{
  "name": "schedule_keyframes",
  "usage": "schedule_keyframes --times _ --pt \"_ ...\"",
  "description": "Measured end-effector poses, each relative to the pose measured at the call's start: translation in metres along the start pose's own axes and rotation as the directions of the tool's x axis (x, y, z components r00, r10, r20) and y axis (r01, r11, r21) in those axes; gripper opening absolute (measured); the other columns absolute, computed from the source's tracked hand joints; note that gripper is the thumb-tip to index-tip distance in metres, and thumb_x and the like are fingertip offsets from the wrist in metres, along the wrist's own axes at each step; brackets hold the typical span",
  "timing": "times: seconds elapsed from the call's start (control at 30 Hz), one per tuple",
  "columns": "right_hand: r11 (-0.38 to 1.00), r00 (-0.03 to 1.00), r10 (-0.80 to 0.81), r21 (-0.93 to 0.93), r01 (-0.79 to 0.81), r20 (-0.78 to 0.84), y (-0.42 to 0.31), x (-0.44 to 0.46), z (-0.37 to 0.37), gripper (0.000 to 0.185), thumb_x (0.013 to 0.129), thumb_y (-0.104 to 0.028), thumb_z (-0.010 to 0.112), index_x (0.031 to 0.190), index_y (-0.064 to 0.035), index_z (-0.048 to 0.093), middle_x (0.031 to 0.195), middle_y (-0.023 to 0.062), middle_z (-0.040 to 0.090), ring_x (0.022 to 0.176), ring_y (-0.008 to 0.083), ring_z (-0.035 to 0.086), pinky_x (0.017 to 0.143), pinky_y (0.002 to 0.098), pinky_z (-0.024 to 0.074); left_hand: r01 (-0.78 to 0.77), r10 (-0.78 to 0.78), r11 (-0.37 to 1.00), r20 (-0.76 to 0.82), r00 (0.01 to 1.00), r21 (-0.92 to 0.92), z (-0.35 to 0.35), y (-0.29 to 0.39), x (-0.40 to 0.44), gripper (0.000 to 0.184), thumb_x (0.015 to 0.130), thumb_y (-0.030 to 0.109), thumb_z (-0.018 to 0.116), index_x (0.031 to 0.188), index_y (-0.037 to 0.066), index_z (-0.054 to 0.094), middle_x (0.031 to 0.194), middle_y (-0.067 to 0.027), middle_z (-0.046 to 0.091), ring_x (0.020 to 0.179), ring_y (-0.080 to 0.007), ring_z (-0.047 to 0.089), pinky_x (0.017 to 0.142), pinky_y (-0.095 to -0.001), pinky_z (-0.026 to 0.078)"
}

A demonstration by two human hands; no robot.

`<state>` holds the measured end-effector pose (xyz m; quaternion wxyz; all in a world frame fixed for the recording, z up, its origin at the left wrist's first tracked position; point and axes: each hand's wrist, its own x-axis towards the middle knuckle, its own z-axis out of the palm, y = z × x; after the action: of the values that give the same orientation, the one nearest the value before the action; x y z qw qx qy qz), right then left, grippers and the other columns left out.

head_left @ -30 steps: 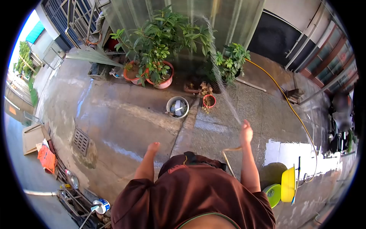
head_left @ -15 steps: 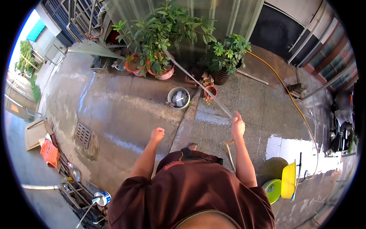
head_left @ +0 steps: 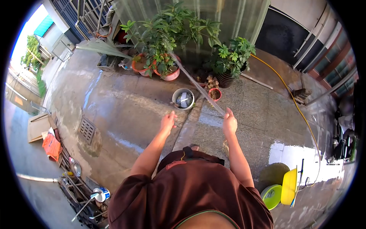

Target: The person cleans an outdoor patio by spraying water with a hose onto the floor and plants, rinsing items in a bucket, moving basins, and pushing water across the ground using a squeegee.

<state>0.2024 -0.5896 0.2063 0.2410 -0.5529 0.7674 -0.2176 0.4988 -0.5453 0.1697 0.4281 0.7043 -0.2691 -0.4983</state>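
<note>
My right hand (head_left: 230,121) is closed around the end of a hose (head_left: 225,147), of which a short piece shows below the hand. A stream of water (head_left: 194,82) shoots from it up and left into the leafy potted plants (head_left: 164,34). My left hand (head_left: 168,121) is held out over the concrete, its fingers apart and nothing in them. Just beyond it stands a round white bucket (head_left: 183,99) with things inside. A small red pot (head_left: 215,94) and a dark ribbed pot (head_left: 226,79) with a green plant stand to its right.
A yellow hose (head_left: 284,84) curves down the right side. Near my right elbow are a green basin (head_left: 272,197) and a yellow basin (head_left: 289,186). At left lie a floor drain (head_left: 87,130), an orange bag (head_left: 52,146) and a white-blue bucket (head_left: 101,194). Wet patches mark the concrete.
The water stream has swung left from the right-hand plant to the larger plants. My right hand has moved left; my left hand has moved forward and right, its fingers opening.
</note>
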Motion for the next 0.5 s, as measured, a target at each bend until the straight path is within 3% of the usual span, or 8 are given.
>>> schedule_keyframes --times 0.13,0.27,0.3,0.37,0.5 --pt "0.991 0.992 0.068 0.123 -0.055 -0.103 0.026 0.015 -0.005 0.041 0.088 -0.028 0.037 0.122 -0.0119 0.052 0.092 0.0198 0.064 0.086 0.0355 0.062 0.078 0.0447 0.0471 -0.12 0.124 0.985 0.023 0.992 -0.123 -0.006 0.019 0.011 0.031 0.09 0.036 0.052 0.085 0.006 0.061 0.05 0.0038 0.037 0.042 -0.0061 0.036 0.044 -0.0259 0.043" --pt "0.984 0.945 0.125 0.159 -0.079 -0.304 0.078 0.045 -0.031 0.04 0.088 -0.03 0.037 0.12 -0.0109 0.054 0.095 0.0197 0.064 0.089 0.0363 0.062 0.078 0.0452 0.047 -0.112 0.111 0.984 -0.015 0.994 -0.14 -0.024 0.011 0.013 0.027 0.09 0.032 0.053 0.086 0.006 0.06 0.052 0.0021 0.044 0.042 -0.0064 0.04 0.043 -0.0241 0.042" --pt "0.973 0.95 0.208 0.15 -0.176 -0.234 0.074 0.043 -0.044 0.041 0.088 -0.03 0.036 0.121 -0.0117 0.054 0.097 0.0196 0.064 0.091 0.0365 0.061 0.079 0.0453 0.0467 -0.082 0.08 0.989 -0.019 0.997 -0.124 -0.029 0.003 0.013 0.026 0.09 0.031 0.053 0.086 0.006 0.059 0.052 0.0014 0.045 0.042 -0.0069 0.041 0.043 -0.0241 0.042" --pt "0.985 0.952 0.168 0.091 -0.15 -0.254 0.074 0.041 -0.041 0.042 0.088 -0.031 0.035 0.121 -0.0122 0.054 0.098 0.0195 0.063 0.092 0.0363 0.061 0.081 0.0453 0.0465 -0.021 0.019 0.996 -0.029 0.999 -0.09 -0.04 -0.018 0.012 0.025 0.089 0.029 0.054 0.085 0.006 0.059 0.053 0.0001 0.047 0.042 -0.0078 0.042 0.043 -0.0242 0.042" --pt "0.991 0.985 0.131 0.0 -0.131 -0.111 0.07 0.023 -0.002 0.043 0.087 -0.031 0.034 0.121 -0.0122 0.053 0.098 0.0205 0.063 0.092 0.0364 0.061 0.082 0.0455 0.0463 0.083 -0.088 0.988 -0.032 0.996 -0.13 -0.054 -0.066 0.01 0.022 0.087 0.027 0.057 0.084 0.005 0.058 0.054 -0.0026 0.05 0.041 -0.0099 0.045 0.04 -0.0246 0.041"
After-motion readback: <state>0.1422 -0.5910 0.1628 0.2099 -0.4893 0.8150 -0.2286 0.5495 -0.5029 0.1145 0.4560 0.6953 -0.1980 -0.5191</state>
